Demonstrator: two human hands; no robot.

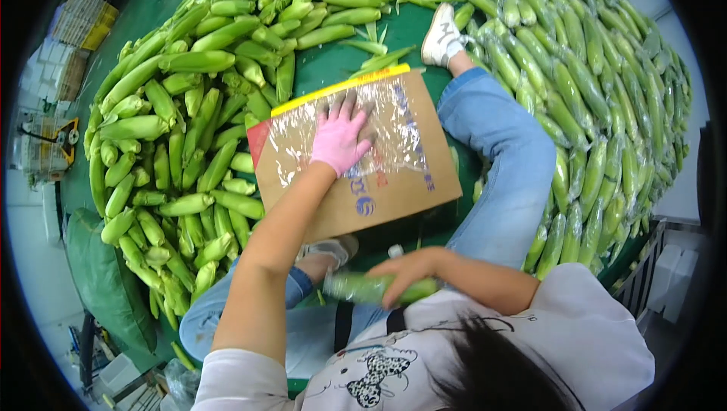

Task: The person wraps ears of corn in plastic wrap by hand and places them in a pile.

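My left hand (341,137), in a pink glove with greyed fingertips, lies flat with fingers spread on a stack of clear plastic bags (397,127). The bags rest on a cardboard box (326,215) with printed writing and a yellow strip along its far edge. Bare and close to my lap, my right hand (406,274) grips an ear of corn in its husk (363,287). Clear plastic covers at least its left end; motion blurs the detail.
Unwrapped ears of corn (193,121) are heaped to the left and far side. Plastic-wrapped ears (585,87) lie in a large pile on the right. My legs (505,166) flank the box on the green surface (324,61). A green sack (105,277) sits at lower left.
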